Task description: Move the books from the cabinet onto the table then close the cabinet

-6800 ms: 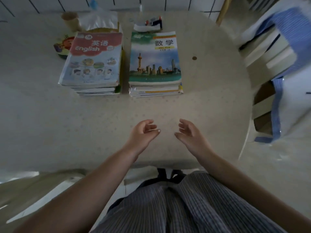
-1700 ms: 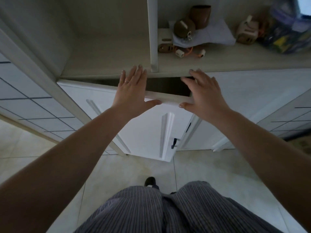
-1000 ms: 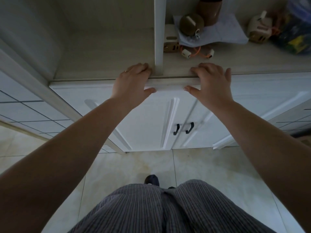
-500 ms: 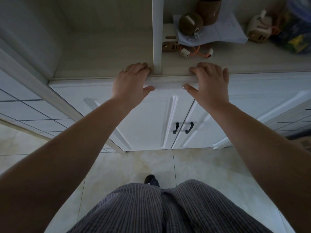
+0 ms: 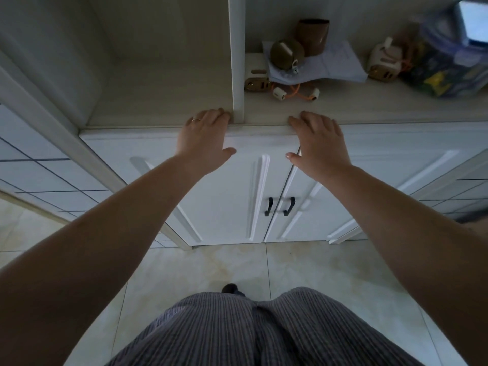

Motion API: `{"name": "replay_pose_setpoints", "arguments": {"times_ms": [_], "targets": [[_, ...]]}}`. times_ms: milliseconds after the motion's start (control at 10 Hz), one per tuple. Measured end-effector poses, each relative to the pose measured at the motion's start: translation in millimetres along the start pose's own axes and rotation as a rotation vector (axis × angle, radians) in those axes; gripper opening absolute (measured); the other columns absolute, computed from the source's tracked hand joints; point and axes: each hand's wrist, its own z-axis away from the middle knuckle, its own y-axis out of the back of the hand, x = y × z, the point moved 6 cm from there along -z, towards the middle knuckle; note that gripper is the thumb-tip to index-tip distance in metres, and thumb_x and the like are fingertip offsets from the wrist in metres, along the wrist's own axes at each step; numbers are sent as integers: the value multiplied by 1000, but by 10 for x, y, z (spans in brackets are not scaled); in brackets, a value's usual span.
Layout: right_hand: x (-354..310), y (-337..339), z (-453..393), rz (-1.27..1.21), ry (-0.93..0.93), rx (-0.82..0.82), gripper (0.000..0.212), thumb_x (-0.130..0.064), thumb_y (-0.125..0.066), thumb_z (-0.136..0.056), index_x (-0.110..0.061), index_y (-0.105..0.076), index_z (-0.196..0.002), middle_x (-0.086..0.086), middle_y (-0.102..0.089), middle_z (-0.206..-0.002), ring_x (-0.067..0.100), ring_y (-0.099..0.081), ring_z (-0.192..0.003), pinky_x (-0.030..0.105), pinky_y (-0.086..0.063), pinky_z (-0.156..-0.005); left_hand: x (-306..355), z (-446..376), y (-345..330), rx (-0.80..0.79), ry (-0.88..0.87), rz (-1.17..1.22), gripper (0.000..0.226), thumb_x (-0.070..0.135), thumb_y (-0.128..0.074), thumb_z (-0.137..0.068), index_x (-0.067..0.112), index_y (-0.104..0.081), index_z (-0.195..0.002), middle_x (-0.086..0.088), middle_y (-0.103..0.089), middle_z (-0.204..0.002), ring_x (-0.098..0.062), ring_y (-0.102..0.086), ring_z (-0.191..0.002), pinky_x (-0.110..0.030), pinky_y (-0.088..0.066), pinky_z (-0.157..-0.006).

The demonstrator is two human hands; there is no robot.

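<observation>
Left hand (image 5: 204, 138), flat and released, at 11 o'clock on the left cabinet door (image 5: 211, 194); right hand (image 5: 320, 143), likewise released, at 1 o'clock on the right cabinet door (image 5: 324, 196). Change: gap of 1.7 s ago gone, doors flush. Books out of view; task judged complete.

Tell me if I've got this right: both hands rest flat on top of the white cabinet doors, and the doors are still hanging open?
Not quite. The head view shows both cabinet doors shut, their black handles side by side. The left hand and right hand do rest flat along their top edge.
</observation>
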Motion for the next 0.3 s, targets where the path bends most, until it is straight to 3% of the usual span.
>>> {"name": "replay_pose_setpoints", "arguments": {"times_ms": [300], "targets": [[144,89,272,-98,-78,-45,70,-40,-63,-84,-25,-30,-144,6,-26,-154,29,-23,-143,57,-9,-116,87,290,57,52,102,152,90,42,-68,-80,14,-17,-148,-10,-27,-154,-31,-25,-141,-47,-27,-113]]}}
